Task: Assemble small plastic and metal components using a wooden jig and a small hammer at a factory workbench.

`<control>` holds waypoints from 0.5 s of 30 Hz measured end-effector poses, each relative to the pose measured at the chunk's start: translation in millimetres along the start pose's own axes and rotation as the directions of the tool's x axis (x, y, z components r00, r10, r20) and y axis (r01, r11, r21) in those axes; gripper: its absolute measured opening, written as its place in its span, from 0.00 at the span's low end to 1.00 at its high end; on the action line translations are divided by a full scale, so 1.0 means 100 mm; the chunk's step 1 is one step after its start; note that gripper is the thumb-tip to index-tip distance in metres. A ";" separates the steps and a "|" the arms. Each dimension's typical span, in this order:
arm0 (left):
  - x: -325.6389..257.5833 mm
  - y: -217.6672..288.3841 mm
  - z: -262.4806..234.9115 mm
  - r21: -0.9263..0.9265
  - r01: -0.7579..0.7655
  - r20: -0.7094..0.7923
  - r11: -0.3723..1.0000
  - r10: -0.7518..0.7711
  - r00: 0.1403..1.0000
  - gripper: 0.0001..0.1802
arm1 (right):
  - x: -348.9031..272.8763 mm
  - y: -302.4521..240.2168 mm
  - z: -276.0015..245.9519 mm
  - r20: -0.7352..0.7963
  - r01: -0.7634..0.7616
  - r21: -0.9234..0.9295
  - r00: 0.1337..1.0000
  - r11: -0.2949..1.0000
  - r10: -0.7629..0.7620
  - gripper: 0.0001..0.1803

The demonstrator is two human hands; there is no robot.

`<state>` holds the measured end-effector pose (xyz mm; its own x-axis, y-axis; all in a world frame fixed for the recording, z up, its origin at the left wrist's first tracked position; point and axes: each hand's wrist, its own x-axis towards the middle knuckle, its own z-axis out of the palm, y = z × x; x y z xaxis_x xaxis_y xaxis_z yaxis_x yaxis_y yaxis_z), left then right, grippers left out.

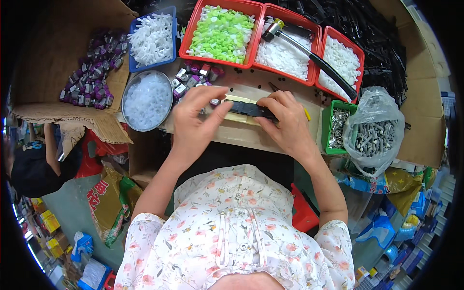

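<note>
A long black plastic part (245, 108) lies across a cream-coloured block (237, 117) on the work board. My right hand (288, 124) has its fingers and thumb closed around the right end of that part. Over its left end is my left hand (197, 124), thumb and forefinger apart. A small purple-and-silver piece shows in the gap between them, and it seems to lie behind the hand. Just beyond my left hand sits a loose pile of purple-and-silver pieces (193, 78).
Red trays (252, 53) of green and white plastic pieces line the back, with a hammer (309, 52) across them. At left are a blue tray (132, 65), a round dish (124, 108) and a cardboard box (34, 72). A green bin (325, 130) and plastic bag (397, 121) stand right.
</note>
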<state>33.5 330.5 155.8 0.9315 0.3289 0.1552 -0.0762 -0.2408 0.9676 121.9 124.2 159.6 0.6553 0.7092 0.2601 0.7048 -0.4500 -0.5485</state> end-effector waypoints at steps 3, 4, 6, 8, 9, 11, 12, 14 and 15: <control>0.02 -0.05 0.15 0.390 -0.468 0.145 0.793 0.449 0.882 0.11 | -0.01 0.01 0.01 -0.011 0.000 0.014 1.000 1.000 0.000 0.17; 0.02 -0.07 0.21 0.389 -0.468 0.144 0.794 0.450 0.882 0.11 | -0.01 0.00 0.01 -0.013 -0.003 0.012 1.000 1.000 0.003 0.17; 0.02 -0.11 0.31 0.419 -0.656 0.314 0.628 0.578 0.754 0.11 | -0.02 0.01 0.00 0.005 -0.008 0.008 1.000 1.000 0.008 0.18; -0.02 -0.22 0.39 0.419 -0.663 0.367 0.621 0.552 0.749 0.15 | -0.03 0.04 -0.04 0.018 -0.014 0.006 1.000 1.000 0.014 0.19; -0.02 -0.29 0.42 0.407 -0.680 0.355 0.610 0.580 0.733 0.15 | -0.02 0.07 -0.11 -0.017 -0.012 0.013 1.000 1.000 0.012 0.19; -0.04 -0.36 0.44 0.399 -0.693 0.340 0.601 0.605 0.720 0.16 | 0.01 0.14 -0.29 -0.085 -0.034 -0.037 0.996 0.999 0.031 0.21; -0.02 -0.37 0.44 0.398 -0.716 0.351 0.574 0.626 0.697 0.17 | 0.03 0.19 -0.42 -0.127 -0.071 -0.099 0.990 0.993 0.058 0.22; -0.02 -0.39 0.42 0.396 -0.740 0.362 0.544 0.648 0.670 0.17 | 0.15 0.30 -0.58 -0.245 -0.101 -0.339 0.969 0.935 0.016 0.21; -0.01 -0.41 0.40 0.400 -0.746 0.382 0.533 0.643 0.664 0.18 | 0.22 0.37 -0.62 -0.261 -0.135 -0.422 0.965 0.897 0.023 0.21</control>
<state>49.8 303.5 108.1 0.7054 -0.2847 0.6491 -0.5929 -0.7388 0.3203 179.3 89.9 194.7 0.7195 0.5327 0.4456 0.6579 -0.7283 -0.1917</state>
